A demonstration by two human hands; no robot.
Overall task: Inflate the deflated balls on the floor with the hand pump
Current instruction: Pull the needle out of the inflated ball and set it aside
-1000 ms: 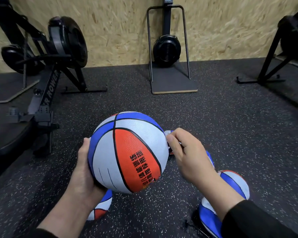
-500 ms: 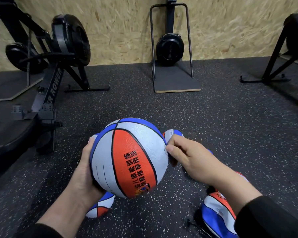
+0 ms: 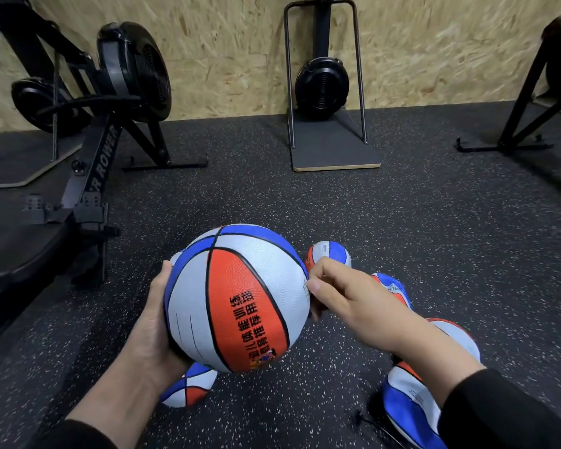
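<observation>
My left hand (image 3: 153, 319) cups a round, firm blue, white and orange ball (image 3: 237, 299) from its left and underside, holding it above the floor. My right hand (image 3: 353, 299) is at the ball's right side, fingers curled, thumb tip against the rubber; whatever it may pinch is hidden. Several more balls of the same colours lie on the floor: one under my left wrist (image 3: 188, 387), a small one behind my right hand (image 3: 329, 254), and creased, flat ones at the right (image 3: 392, 286) (image 3: 408, 403). No pump body is visible.
A black rowing machine (image 3: 94, 163) stands at the left, its rail reaching toward me. An upright fan machine on a board (image 3: 324, 92) sits at the back wall, another black frame (image 3: 525, 124) at the right. A thin black cord (image 3: 370, 419) lies on the speckled rubber floor.
The ball has turned in my left hand, its printed orange panel swinging lower. My right hand has stayed at the ball's right side. The view has shifted slightly.
</observation>
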